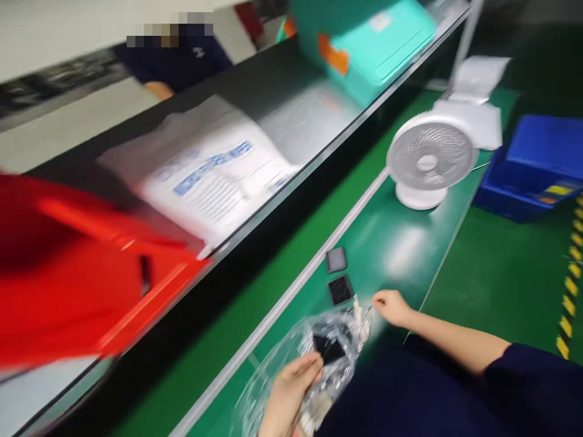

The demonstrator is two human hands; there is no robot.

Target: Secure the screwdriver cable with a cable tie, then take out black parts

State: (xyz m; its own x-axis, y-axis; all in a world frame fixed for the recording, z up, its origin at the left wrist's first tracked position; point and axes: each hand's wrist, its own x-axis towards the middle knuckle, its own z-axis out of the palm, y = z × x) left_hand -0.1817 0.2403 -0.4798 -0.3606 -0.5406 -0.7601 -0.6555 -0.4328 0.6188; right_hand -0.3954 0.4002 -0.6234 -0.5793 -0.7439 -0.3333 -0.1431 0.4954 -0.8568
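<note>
My left hand (294, 385) is closed, thumb and fingers pinching a flat black square piece (334, 350) at its lower edge. Beneath and around that piece spreads a crumpled clear plastic bag (277, 358) with small light-coloured items showing in it, too blurred to name. My right hand (390, 306) is pinched at the bag's far edge, its fingertips meeting the thin plastic. Just beyond the bag, two small square pieces lie on the green bench: a black one with a ribbed face (340, 290) and a smooth grey one (336, 259).
A white fan (428, 158) stands farther along the green bench (378, 230). On the raised dark shelf are a red bin (59, 291), a printed white bag (214, 182) and a teal case (382, 48). Blue crates (542, 164) sit at right. Another person (182, 60) is across the shelf.
</note>
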